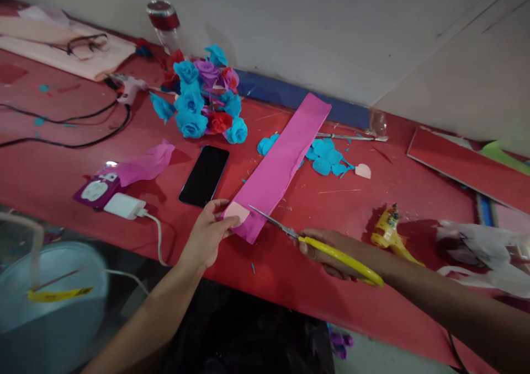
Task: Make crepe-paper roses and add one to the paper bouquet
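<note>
Along a red worktop against a pale wall, bucket below, left fingers pinching pink paper, right fingers wrapped around yellow scissors.

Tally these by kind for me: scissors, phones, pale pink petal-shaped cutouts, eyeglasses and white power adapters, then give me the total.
Scissors, in the right hand: 1
Phone: 1
Pale pink petal-shaped cutouts, one under the left hand's thumb, one farther right: 2
Eyeglasses: 1
White power adapter: 1
Total: 6
</note>
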`<state>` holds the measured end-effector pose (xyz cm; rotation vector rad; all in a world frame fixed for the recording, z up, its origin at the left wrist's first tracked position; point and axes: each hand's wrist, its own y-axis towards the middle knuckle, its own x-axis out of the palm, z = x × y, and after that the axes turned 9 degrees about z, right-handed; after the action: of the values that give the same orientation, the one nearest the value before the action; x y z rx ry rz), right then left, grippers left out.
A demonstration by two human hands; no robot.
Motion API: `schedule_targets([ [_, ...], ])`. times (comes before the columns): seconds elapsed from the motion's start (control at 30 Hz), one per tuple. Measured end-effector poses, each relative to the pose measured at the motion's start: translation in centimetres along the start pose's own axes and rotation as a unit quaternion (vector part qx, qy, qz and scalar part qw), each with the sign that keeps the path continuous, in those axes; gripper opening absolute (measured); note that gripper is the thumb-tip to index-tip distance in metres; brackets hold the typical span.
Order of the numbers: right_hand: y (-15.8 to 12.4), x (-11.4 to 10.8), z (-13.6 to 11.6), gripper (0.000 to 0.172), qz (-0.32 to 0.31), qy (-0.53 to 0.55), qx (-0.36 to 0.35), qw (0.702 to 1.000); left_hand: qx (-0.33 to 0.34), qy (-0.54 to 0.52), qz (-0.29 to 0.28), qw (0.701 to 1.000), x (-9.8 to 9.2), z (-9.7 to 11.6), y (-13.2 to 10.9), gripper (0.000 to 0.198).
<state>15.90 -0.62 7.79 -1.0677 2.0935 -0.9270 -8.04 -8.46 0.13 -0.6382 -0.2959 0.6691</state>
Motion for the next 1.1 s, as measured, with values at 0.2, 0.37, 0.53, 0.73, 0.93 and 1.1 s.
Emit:
schedule_targets([
  [0.2, 0.1, 0.2, -0.6, 0.043, 0.012, -0.081, 0.043, 0.996, 0.005, 0.020, 0.012, 1.000, 0.2, 0.1, -0.1, 0.050],
  [0.37, 0.4, -0.1, 0.1, 0.050, -0.009, -0.104, -0.038, 0.994, 0.002, 0.016, 0.008, 1.000, 0.2, 0.3, -0.2, 0.048],
  [0.53, 1.1, -0.3, -0.2, 0.057, -0.038, -0.099, -0.006, 0.994, -0.021, -0.010, -0.007, 1.000, 0.0, 0.2, -0.3, 0.046],
  [0.73, 1.5, -0.5, -1.8, 0.053, -0.065, -0.142, -0.040, 0.987, -0.023, -0.039, -0.023, 0.999, -0.4, -0.3, -0.2, 0.043],
  [0.93, 2.7, 0.4, -0.4, 0.040, 0.029, -0.184, -0.118, 0.975, -0.029, -0.025, -0.026, 0.999, -0.4, -0.1, 0.0, 0.043],
  [1.1, 3.2, 0.6, 0.9, 0.039, 0.053, -0.199, -0.172, 0.963, -0.027, -0.026, -0.033, 0.999, -0.6, 0.0, 0.0, 0.042],
])
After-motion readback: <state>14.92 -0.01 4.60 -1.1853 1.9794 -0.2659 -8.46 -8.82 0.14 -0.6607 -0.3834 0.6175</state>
